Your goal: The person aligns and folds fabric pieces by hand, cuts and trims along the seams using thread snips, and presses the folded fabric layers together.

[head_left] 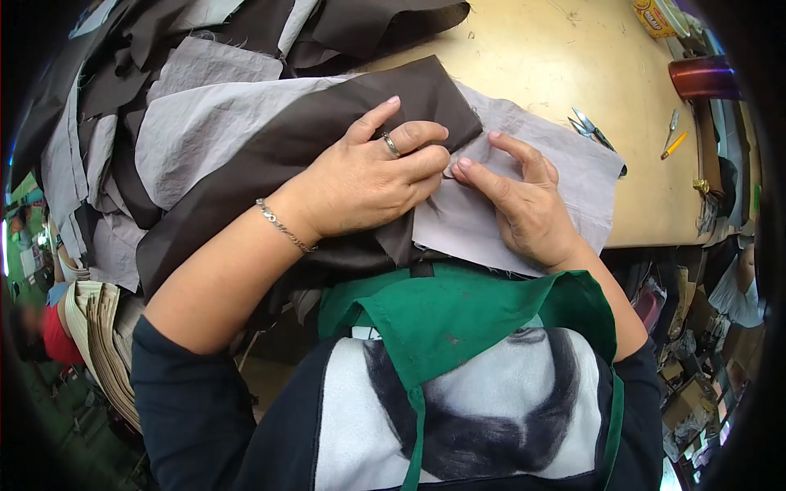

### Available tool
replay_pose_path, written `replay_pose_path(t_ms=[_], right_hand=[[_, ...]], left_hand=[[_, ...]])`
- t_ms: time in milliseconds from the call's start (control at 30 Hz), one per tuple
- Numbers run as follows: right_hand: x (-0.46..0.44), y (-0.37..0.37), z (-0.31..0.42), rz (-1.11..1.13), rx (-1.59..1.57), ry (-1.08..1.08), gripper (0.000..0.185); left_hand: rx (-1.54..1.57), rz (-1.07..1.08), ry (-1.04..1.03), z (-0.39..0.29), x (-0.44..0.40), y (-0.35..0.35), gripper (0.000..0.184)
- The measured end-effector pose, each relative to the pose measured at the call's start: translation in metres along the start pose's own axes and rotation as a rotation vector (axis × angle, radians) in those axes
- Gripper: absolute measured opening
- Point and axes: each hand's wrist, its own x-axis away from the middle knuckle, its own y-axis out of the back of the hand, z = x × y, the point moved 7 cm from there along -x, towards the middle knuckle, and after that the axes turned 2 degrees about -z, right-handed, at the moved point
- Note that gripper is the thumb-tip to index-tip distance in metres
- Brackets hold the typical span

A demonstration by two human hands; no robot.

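My left hand (372, 176), with a ring and a bracelet, rests on a dark brown fabric piece (319, 123). Its fingers are curled over the cloth near the edge, with the thumb hidden. My right hand (524, 192) is just beside it, over a light grey fabric piece (573, 180). The right thumb and a finger pinch cloth by the dark piece's edge, while the index finger lies a little apart. Exactly which layers are between the fingers is hard to see. The grey piece has frayed edges and lies partly under the dark one.
More dark and grey cloth (90, 139) is heaped at the left. On the table (524, 49) lie thread snips (591, 129), an orange-handled small tool (673, 146), a reddish metallic cup (702, 78) and a yellow tub (657, 18). A green apron (458, 323) covers my front.
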Motion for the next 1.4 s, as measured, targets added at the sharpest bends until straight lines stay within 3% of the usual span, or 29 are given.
replay_pose_path(t_ms=[267,467,733,1033,1400], right_hand=[[0.003,-0.001,0.002,0.024,0.044,0.044,0.051],[0.004,-0.003,0.007,0.053,0.089,0.09,0.047],[0.004,-0.012,0.013,0.164,0.176,0.152,0.045],[0.008,-0.015,0.018,0.107,0.331,0.218,0.044],[0.005,-0.019,0.007,0.333,0.107,0.066,0.052]], left_hand=[[0.069,0.143,-0.016,0.004,-0.008,0.008,0.008],[0.21,0.277,0.129,0.01,-0.004,0.001,0.012],[0.111,0.157,0.359,0.002,0.004,0.007,0.011],[-0.01,0.143,0.536,-0.011,0.009,0.011,0.012],[0.011,0.219,0.628,-0.012,0.013,0.005,0.019]])
